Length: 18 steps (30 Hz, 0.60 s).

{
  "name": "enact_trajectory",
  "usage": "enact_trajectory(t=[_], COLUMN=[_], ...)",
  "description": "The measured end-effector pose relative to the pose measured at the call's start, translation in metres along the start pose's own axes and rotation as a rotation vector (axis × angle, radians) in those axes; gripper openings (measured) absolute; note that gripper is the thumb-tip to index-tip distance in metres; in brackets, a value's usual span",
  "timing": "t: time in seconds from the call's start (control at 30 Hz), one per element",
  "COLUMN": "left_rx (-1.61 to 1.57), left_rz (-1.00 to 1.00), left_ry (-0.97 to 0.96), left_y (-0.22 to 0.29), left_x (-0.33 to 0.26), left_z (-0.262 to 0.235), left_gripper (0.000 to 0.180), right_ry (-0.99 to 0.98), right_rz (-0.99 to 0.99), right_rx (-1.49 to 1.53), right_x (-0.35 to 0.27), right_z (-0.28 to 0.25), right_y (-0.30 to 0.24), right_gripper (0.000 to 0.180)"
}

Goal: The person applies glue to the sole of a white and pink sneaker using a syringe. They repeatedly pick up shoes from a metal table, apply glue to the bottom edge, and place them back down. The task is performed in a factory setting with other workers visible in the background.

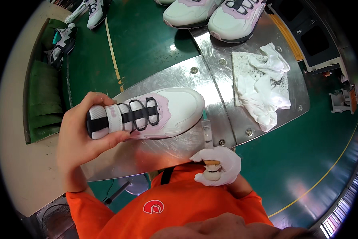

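Note:
My bare left hand (77, 137) is wrapped round the heel and ankle opening of a white and pale pink sneaker (181, 109) with black laces. The sneaker lies over the metal plate, its toe pointing right. In a white glove, my right hand (229, 165) grips a clear syringe (207, 134). The syringe's teal tip stands close beside the toe's sole edge; whether it touches cannot be made out. A tan and off-white piece (212, 169) shows between the gloved fingers, at the syringe's lower end.
Crumpled white cloths (268, 85) lie on a speckled pad right of the sneaker. More sneakers (237, 20) stand at the far edge of the metal plate (163, 77). A green conveyor belt (147, 44) runs beyond, with another shoe (62, 44) at far left.

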<state>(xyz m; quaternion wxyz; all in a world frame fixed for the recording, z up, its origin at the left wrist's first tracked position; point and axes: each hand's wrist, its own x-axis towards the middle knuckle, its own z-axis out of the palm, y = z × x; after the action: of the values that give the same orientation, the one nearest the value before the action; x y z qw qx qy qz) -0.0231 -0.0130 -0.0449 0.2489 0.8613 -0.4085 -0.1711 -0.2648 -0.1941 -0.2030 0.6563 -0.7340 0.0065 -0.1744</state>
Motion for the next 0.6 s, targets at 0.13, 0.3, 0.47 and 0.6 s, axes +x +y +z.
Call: enact_trajectory(t=[0.13,0.3,0.47,0.6], left_rx=[-0.023,-0.203,0.01,-0.038], left_rz=[0.07,0.283,0.208,0.264], left_ry=[-0.415,-0.815,-1.079,-0.995], left_y=[0.003,0.007,0.028,0.019], left_x=[0.03,0.1,0.161,0.147], left_z=[-0.029,-0.029,0.063,0.08], left_gripper=[0.071,0.082,0.058,0.052], right_ry=[0.009,0.026,0.121,0.115], right_rz=[-0.021,-0.003,0.045,0.042], right_rx=[-0.114,0.012,0.29,0.431], right_x=[-0.008,-0.011,-0.023,-0.018], right_z=[0.002,0.002,0.005,-0.003], right_y=[0.008,0.006,0.011,0.0], right_gripper=[0.044,0.046,0.054,0.054])
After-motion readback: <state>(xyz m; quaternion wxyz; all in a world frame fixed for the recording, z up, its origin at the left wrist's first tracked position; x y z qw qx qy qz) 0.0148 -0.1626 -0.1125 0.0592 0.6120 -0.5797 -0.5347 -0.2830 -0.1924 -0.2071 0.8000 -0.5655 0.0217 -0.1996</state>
